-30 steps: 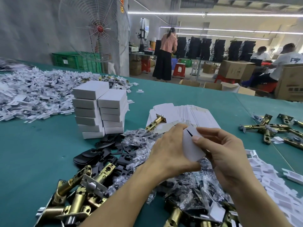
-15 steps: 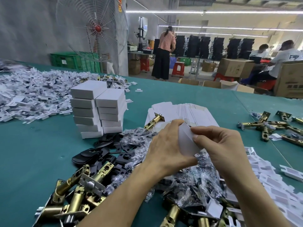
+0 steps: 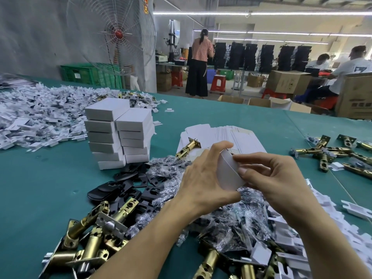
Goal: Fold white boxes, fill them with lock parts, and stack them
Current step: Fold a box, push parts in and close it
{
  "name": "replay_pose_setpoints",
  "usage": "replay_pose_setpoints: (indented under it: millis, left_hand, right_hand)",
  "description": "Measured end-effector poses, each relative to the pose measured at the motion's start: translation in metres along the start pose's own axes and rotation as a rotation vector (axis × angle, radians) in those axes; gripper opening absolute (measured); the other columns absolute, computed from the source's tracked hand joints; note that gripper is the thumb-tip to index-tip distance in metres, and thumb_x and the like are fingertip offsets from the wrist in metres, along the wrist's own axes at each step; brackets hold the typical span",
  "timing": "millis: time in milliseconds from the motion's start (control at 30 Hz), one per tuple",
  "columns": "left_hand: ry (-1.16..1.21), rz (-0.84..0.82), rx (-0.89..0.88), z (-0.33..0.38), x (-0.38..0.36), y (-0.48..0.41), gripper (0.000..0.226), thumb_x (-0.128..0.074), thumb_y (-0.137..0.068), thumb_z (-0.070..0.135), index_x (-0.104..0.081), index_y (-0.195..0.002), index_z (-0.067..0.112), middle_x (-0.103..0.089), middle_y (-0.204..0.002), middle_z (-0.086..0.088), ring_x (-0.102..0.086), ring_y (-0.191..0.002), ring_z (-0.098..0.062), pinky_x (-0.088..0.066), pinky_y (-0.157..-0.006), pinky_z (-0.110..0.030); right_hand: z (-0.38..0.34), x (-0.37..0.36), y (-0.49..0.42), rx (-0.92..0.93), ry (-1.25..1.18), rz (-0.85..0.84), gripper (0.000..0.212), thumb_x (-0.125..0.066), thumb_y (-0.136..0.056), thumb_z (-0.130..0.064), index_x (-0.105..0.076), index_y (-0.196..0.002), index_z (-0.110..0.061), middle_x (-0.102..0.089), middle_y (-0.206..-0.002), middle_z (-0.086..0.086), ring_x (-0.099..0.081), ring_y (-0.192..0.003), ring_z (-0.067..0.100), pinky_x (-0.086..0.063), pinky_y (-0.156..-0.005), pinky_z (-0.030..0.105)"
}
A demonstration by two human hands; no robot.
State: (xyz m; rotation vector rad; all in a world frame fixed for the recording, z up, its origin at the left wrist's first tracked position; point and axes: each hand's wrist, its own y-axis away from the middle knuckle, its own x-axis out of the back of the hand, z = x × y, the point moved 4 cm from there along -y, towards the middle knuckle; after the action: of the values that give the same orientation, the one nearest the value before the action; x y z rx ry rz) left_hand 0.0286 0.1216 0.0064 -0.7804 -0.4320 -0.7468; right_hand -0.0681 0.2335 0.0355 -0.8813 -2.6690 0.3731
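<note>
Far out left of the stack of finished boxes (image 3: pixel 118 135) sits the heap of white scraps (image 3: pixel 40 117). Nearer the camera than the stack, brass latch bolts (image 3: pixel 90 228) lie tangled. Black plates (image 3: pixel 124 186) and crinkly bagged parts (image 3: pixel 171 172) spread right from them.

Now the action, right of the stack and closer in. The left hand (image 3: pixel 201 178) is curled round the left side of the white box (image 3: pixel 229 172), thumb up at the top edge, fingertips hidden behind it.

And here's the change! A second ago a dark slit gaped at the box's upper end, half a second ago it was narrowing, and now it's gone, the white face smooth and unbroken. That reads as the end flap tucked home, so this end looks closed. Whether the box is filled, I cannot tell.

The right hand (image 3: pixel 271 178) pinches it too, thumb on the near face, forefinger stretched over the top toward the left thumb, the other fingers loosely curled.

The box is held up off the table, tilted. Its long axis seems to run from upper left to lower right, and the closed end points up and away toward the flat blanks (image 3: pixel 241 137). The lower end is hidden by the hands.

Farthest right of the stack, more brass latches (image 3: pixel 332 152) wait.
</note>
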Motion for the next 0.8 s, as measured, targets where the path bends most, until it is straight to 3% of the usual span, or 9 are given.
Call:
replay_pose_setpoints:
  millis: [167, 300, 400, 600, 800]
  left_hand:
    - [-0.022, -0.015, -0.036, 0.0022, 0.0005, 0.0013, 0.082, -0.069, -0.059, 0.045, -0.033, -0.132, 0.049, -0.048, -0.111, 0.011, -0.056, -0.094, -0.017, -0.055, -0.075, -0.042]
    - [-0.073, -0.057, -0.075, 0.0035, -0.0019, 0.0019, 0.087, -0.080, -0.059, 0.034, -0.031, -0.130, 0.045, -0.043, -0.103, 0.017, -0.054, -0.091, -0.015, -0.053, -0.073, -0.041]
    - [-0.093, -0.064, -0.086, 0.0034, -0.0032, 0.0024, 0.093, -0.081, -0.059, 0.033, -0.027, -0.135, 0.042, -0.041, -0.102, 0.020, -0.051, -0.092, -0.012, -0.050, -0.077, -0.038]
    - [-0.166, -0.017, -0.085, 0.0046, -0.0046, 0.0027, 0.097, -0.080, -0.058, 0.038, -0.034, -0.143, 0.032, -0.041, -0.113, 0.015, -0.044, -0.101, -0.011, -0.045, -0.088, -0.043]
    - [-0.198, -0.036, -0.082, 0.0025, -0.0076, 0.0027, 0.098, -0.082, -0.058, 0.040, -0.032, -0.142, 0.035, -0.046, -0.121, 0.012, -0.046, -0.102, -0.012, -0.046, -0.086, -0.040]
  right_hand:
    - [0.0007, 0.0004, -0.0008, 0.013, 0.097, 0.027, 0.030, -0.069, -0.086, 0.004, -0.076, -0.088, -0.025, -0.077, -0.088, -0.005, -0.073, -0.086, 0.013, -0.058, -0.071, 0.026]
    - [-0.0008, -0.0014, -0.0003, 0.076, 0.132, 0.171, 0.010, -0.078, -0.081, -0.011, -0.073, -0.077, -0.019, -0.074, -0.075, -0.002, -0.072, -0.070, 0.013, -0.053, -0.060, 0.021]
    - [-0.0042, -0.0023, 0.0021, 0.111, 0.149, 0.217, 0.011, -0.082, -0.076, -0.023, -0.072, -0.073, -0.018, -0.073, -0.071, -0.002, -0.072, -0.067, 0.012, -0.056, -0.059, 0.023]
    - [-0.0056, 0.0038, 0.0007, 0.103, 0.222, 0.177, 0.014, -0.083, -0.075, -0.008, -0.075, -0.072, -0.019, -0.075, -0.073, -0.006, -0.073, -0.073, 0.010, -0.059, -0.071, 0.033]
    - [-0.0060, 0.0046, 0.0003, 0.122, 0.292, 0.083, 0.023, -0.082, -0.074, 0.000, -0.076, -0.074, -0.022, -0.076, -0.077, -0.013, -0.071, -0.078, 0.001, -0.054, -0.071, 0.013]
